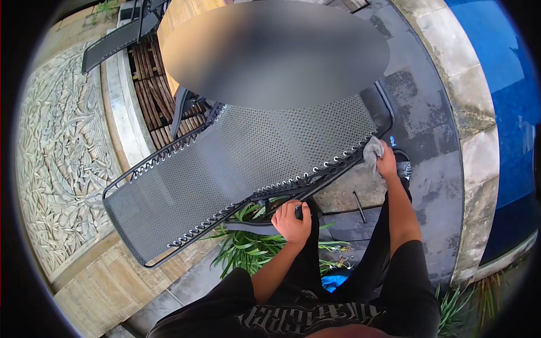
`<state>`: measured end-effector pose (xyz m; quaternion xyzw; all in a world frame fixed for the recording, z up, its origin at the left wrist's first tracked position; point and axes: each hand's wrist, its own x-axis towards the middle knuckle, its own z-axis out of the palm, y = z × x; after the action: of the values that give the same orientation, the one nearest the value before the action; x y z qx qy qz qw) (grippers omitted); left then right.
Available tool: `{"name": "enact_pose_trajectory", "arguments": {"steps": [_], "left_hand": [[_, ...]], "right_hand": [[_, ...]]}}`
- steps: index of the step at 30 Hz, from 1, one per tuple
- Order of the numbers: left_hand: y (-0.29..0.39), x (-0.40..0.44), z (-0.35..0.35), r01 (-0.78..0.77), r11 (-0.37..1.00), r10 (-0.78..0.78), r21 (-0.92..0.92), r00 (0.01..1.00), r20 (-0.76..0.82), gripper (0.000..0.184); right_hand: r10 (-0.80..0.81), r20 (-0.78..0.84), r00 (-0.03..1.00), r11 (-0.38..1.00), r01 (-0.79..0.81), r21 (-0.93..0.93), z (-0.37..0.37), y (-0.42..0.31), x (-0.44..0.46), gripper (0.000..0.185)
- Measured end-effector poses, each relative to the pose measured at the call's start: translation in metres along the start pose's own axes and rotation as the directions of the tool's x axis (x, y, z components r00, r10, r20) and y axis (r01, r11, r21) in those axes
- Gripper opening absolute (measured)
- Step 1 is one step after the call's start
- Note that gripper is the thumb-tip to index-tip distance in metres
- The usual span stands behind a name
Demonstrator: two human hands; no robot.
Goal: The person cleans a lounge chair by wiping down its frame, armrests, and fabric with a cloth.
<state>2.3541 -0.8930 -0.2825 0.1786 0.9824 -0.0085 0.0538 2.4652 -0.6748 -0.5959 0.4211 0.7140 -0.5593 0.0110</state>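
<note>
A reclining lounge chair (197, 169) with grey mesh fabric, laced to a black tube frame, stretches across the middle of the head view. My right hand (386, 163) is closed on a grey cloth (372, 151), which touches the frame near the chair's right corner. My left hand (292, 223) is curled at the near side of the chair, around the end of its black armrest (251, 227). A small dark part shows between thumb and fingers. A blurred oval hides the upper part of the chair.
Blue pool water (513, 107) lies right, behind a stone edge (479, 141). Green plants (242, 250) grow below the chair, near my legs. A carved relief panel (67, 152) and wooden slats (155, 96) are left. A thin rod (359, 207) is on the paving.
</note>
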Motion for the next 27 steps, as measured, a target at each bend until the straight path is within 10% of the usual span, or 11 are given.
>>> {"name": "enact_pose_trajectory", "arguments": {"steps": [17, 27], "left_hand": [[-0.005, 0.002, -0.008, 0.006, 0.987, -0.019, -0.159, 0.996, -0.085, 0.013], [-0.044, -0.013, -0.035, -0.011, 0.782, 0.031, -0.623, 0.999, 0.021, 0.022]], "right_hand": [[-0.103, 0.166, 0.981, 0.995, 0.099, 0.029, 0.024, -0.155, -0.118, 0.063], [-0.169, 0.294, 0.941, 0.962, 0.222, -0.159, 0.04, -0.208, -0.183, 0.063]]}}
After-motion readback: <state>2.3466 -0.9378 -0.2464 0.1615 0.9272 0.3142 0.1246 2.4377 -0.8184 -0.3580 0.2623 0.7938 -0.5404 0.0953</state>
